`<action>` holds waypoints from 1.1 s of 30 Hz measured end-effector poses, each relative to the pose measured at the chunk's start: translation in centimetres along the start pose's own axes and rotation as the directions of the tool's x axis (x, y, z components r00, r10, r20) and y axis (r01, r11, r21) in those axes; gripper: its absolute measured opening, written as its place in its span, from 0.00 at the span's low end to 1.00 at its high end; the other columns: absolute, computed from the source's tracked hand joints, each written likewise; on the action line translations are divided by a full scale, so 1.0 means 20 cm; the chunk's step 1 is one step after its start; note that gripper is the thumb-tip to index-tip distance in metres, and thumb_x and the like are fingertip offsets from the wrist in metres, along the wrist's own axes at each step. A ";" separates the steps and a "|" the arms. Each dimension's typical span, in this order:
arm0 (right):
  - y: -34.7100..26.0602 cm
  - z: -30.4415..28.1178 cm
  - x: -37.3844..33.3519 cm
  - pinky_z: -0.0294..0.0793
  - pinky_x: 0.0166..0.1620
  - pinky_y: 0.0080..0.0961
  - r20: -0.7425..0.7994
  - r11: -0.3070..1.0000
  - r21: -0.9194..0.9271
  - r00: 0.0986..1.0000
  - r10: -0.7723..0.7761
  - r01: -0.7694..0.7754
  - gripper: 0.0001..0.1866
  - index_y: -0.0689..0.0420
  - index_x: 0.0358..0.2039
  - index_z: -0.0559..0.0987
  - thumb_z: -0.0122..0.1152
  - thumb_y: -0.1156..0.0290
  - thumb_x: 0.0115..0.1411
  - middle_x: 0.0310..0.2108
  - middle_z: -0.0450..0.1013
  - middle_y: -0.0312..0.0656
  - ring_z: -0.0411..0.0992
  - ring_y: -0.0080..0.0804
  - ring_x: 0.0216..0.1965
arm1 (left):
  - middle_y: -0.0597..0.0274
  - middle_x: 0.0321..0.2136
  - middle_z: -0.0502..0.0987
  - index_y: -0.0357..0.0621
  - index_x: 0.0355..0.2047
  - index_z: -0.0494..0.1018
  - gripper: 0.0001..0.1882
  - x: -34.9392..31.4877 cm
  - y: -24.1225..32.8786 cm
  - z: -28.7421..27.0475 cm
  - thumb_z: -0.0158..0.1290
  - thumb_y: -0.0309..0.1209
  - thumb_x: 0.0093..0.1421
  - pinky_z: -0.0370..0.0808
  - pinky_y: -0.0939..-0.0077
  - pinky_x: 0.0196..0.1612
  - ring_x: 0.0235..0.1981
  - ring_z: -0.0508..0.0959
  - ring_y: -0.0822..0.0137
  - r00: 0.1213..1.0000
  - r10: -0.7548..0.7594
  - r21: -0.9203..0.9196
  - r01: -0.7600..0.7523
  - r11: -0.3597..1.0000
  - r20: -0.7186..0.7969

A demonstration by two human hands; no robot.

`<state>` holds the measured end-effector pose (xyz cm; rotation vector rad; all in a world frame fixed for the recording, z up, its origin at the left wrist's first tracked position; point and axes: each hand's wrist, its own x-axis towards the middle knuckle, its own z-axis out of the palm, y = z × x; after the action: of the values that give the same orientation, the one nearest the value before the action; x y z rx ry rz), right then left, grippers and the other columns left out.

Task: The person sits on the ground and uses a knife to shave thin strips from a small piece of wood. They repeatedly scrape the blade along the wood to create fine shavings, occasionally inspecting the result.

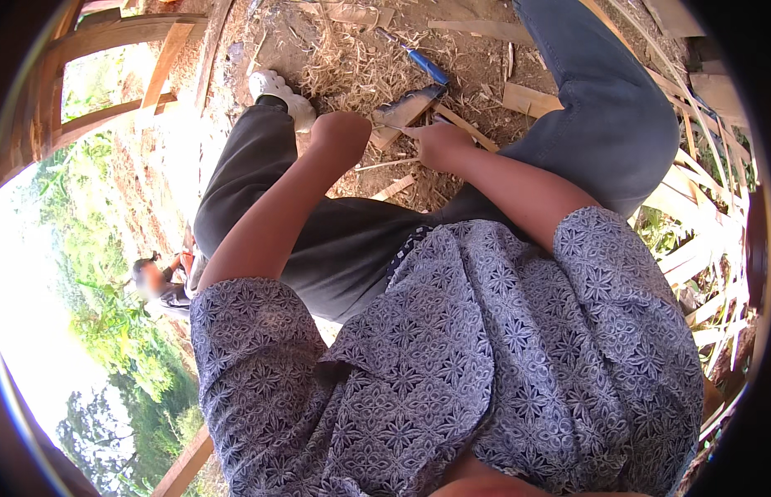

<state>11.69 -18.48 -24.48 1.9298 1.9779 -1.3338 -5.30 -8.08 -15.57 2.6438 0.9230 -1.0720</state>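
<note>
My left hand (342,137) is closed in a fist, its fingers turned away from view, so what it holds is hidden. To its right, my right hand (442,147) is also closed, around something I cannot make out. A thin pale line shows in the gap between the two hands, too small to name. Just beyond that gap lies a flat piece of wood (409,113), with a dark object along its far side. Farther off, a tool with a blue handle (427,66) and a thin metal shaft rests on the ground.
Wood shavings (352,66) and offcuts (528,99) litter the dirt around my feet. A white shoe (284,98) is on my left foot. Wooden strips pile up at the right. Slatted timber (125,41) stands at the far left; another person (166,282) is beyond it.
</note>
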 end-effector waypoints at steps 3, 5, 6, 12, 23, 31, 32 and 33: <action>-0.01 0.03 0.02 0.75 0.50 0.42 -0.044 0.995 0.092 0.999 0.031 -0.027 0.24 0.43 0.60 0.72 0.47 0.64 0.63 0.46 0.77 0.49 0.74 0.47 0.50 | 0.54 0.32 0.82 0.44 0.31 0.80 0.07 -0.02 0.01 0.00 0.53 0.26 0.54 0.80 0.61 0.37 0.38 0.83 0.53 0.999 -0.009 0.012 0.009 1.000 0.034; 0.01 0.00 0.04 0.74 0.50 0.42 -0.103 0.987 0.157 0.993 0.056 -0.039 0.23 0.46 0.59 0.73 0.46 0.63 0.63 0.46 0.77 0.50 0.74 0.48 0.50 | 0.54 0.31 0.82 0.44 0.31 0.79 0.07 -0.04 0.01 0.00 0.52 0.26 0.55 0.80 0.61 0.36 0.36 0.83 0.53 0.999 -0.040 0.012 0.039 0.999 0.033; 0.02 -0.01 0.06 0.74 0.51 0.42 -0.177 0.983 0.182 0.983 0.054 -0.022 0.23 0.48 0.59 0.73 0.45 0.63 0.64 0.45 0.77 0.50 0.74 0.48 0.50 | 0.54 0.31 0.82 0.44 0.32 0.79 0.06 -0.07 0.01 0.00 0.52 0.26 0.56 0.80 0.60 0.35 0.35 0.83 0.53 0.998 -0.067 -0.003 0.067 0.998 0.000; 0.12 0.04 0.28 0.73 0.51 0.43 -0.571 0.993 0.113 0.816 0.085 -0.024 0.20 0.50 0.54 0.78 0.45 0.61 0.66 0.45 0.76 0.48 0.75 0.48 0.43 | 0.58 0.25 0.80 0.49 0.34 0.75 0.04 -0.43 0.08 -0.03 0.50 0.31 0.63 0.76 0.59 0.26 0.25 0.81 0.52 0.885 -0.340 -0.279 0.255 0.926 -0.318; -0.25 -0.46 -0.17 0.65 0.22 0.19 -0.427 0.623 0.670 0.896 -0.121 0.403 0.27 0.55 0.18 0.74 0.58 0.46 0.63 0.15 0.68 0.29 0.65 0.14 0.17 | 0.56 0.19 0.76 0.48 0.36 0.76 0.04 -0.71 0.36 -0.07 0.55 0.31 0.63 0.72 0.64 0.23 0.21 0.79 0.55 0.574 -0.619 -0.679 0.143 0.720 -0.536; -0.31 -0.53 -0.27 0.64 0.22 0.15 -0.495 0.421 0.768 0.864 -0.090 0.484 0.20 0.58 0.23 0.78 0.56 0.57 0.67 0.17 0.69 0.31 0.66 0.14 0.19 | 0.56 0.16 0.74 0.45 0.36 0.77 0.04 -0.68 0.42 -0.09 0.55 0.30 0.63 0.71 0.67 0.21 0.17 0.77 0.57 0.532 -0.612 -0.681 0.088 0.727 -0.585; -0.29 -0.53 -0.26 0.64 0.23 0.15 -0.529 0.470 0.716 0.840 -0.119 0.517 0.20 0.59 0.24 0.78 0.56 0.57 0.67 0.18 0.69 0.31 0.66 0.14 0.20 | 0.57 0.16 0.74 0.44 0.36 0.76 0.05 -0.67 0.44 -0.09 0.55 0.31 0.64 0.71 0.68 0.21 0.16 0.77 0.58 0.525 -0.614 -0.698 0.050 0.714 -0.590; -0.29 -0.53 -0.26 0.63 0.23 0.15 -0.575 0.510 0.660 0.808 -0.131 0.552 0.21 0.59 0.24 0.78 0.55 0.57 0.67 0.18 0.69 0.30 0.65 0.14 0.20 | 0.58 0.15 0.74 0.43 0.35 0.76 0.05 -0.67 0.45 -0.09 0.54 0.31 0.64 0.70 0.69 0.21 0.16 0.76 0.60 0.518 -0.615 -0.714 0.012 0.700 -0.595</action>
<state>13.20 -15.15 -11.98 2.4538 2.2988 -2.4663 -6.26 -21.18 -6.09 2.2608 1.6429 0.5723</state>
